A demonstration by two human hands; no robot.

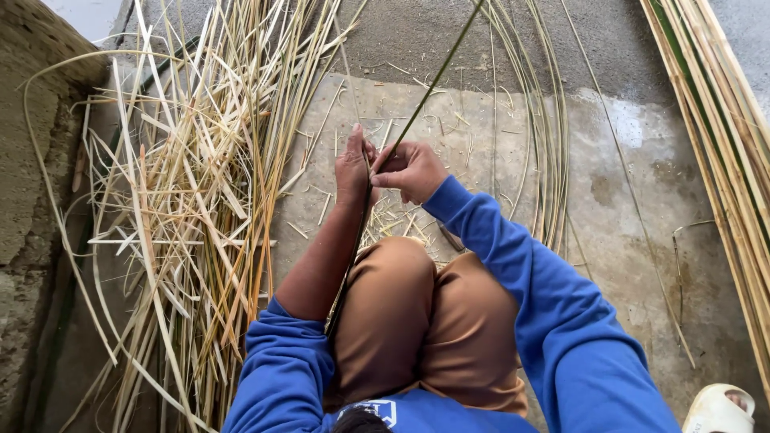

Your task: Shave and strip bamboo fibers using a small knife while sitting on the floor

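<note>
Running through both hands' grip (383, 170) (green strip (437, 76))

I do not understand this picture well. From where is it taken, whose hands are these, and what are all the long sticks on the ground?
There is only one picture, taken by a camera worn on a person's head and looking down, so you see that person's own arms in blue sleeves and bent knees in tan trousers. The left hand and the right hand meet in front of the knees, and both grip one long thin green strip, which runs up and away and also back down beside the left forearm. On the concrete floor, a loose heap of pale split strips lies at the left, a bundle of curved thin strips lies ahead, and straight strips lie at the right.
</note>
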